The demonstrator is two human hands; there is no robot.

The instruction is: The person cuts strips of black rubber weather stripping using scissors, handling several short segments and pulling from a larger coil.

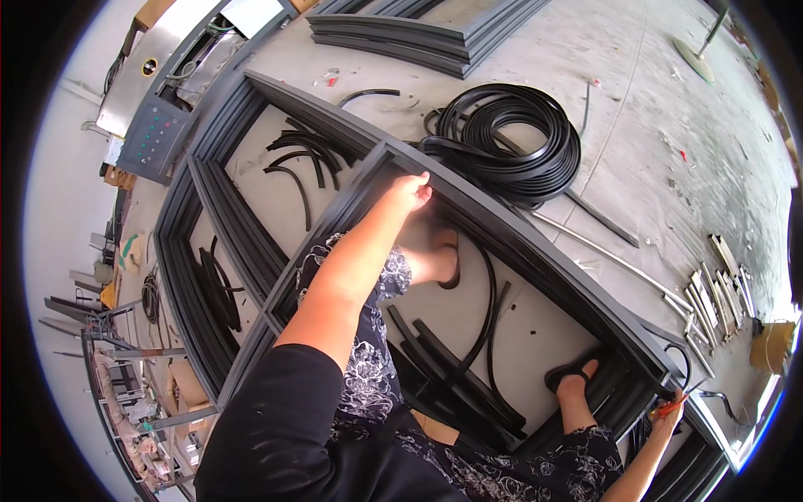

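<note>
A stack of dark grey metal frames point(585, 293) lies below me, and I stand inside one of its openings. My left hand point(410, 192) is closed at the inner edge of the long far bar, near the cross bar. What its fingers pinch there is hidden. At the frame's right corner, my right hand point(667, 418) is closed round a hand tool with orange-red handles point(667, 408); its exact kind is too small to tell. A black strip point(688, 361) loops just above that corner, close to the tool.
Beyond the far bar lies a large coil of black strip point(556, 142). Cut black strips point(443, 368) lie on the floor within the openings. Another frame stack point(401, 42) is at the back. Metal offcuts point(711, 293) and a cardboard box point(771, 346) are right; a machine panel point(155, 138) stands left.
</note>
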